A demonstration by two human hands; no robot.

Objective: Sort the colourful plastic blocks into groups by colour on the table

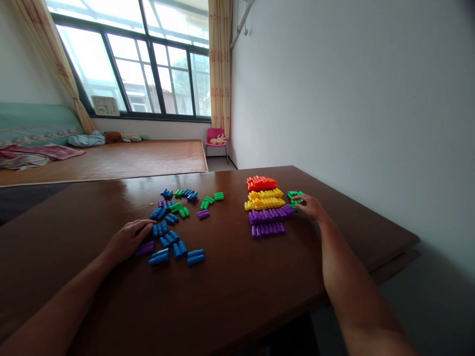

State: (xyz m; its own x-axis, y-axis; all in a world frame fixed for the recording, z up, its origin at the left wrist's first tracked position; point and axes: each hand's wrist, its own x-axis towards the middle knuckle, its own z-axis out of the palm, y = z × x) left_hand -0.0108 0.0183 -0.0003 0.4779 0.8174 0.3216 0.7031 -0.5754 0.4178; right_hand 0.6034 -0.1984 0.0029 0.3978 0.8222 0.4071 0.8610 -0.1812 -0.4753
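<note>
My left hand [128,239] lies low on the left of the table, fingers stretched out beside a group of blue plastic tube-shaped blocks [160,229]. Its fingertips reach the edge of that group, and a purple block [145,248] lies against its near side. On the right, my right hand [312,207] has thumb and forefinger closing on a green block [294,204] at the near end of a small green group [295,195]. Left of it are sorted rows: red blocks [261,183], yellow blocks [264,199] and purple blocks [268,229].
Loose green blocks [208,201] and a purple piece [203,214] lie mid-table. The brown table [237,287] ends near the white wall [352,99]. Beyond stand a bed platform [148,155] and a pink chair [215,133].
</note>
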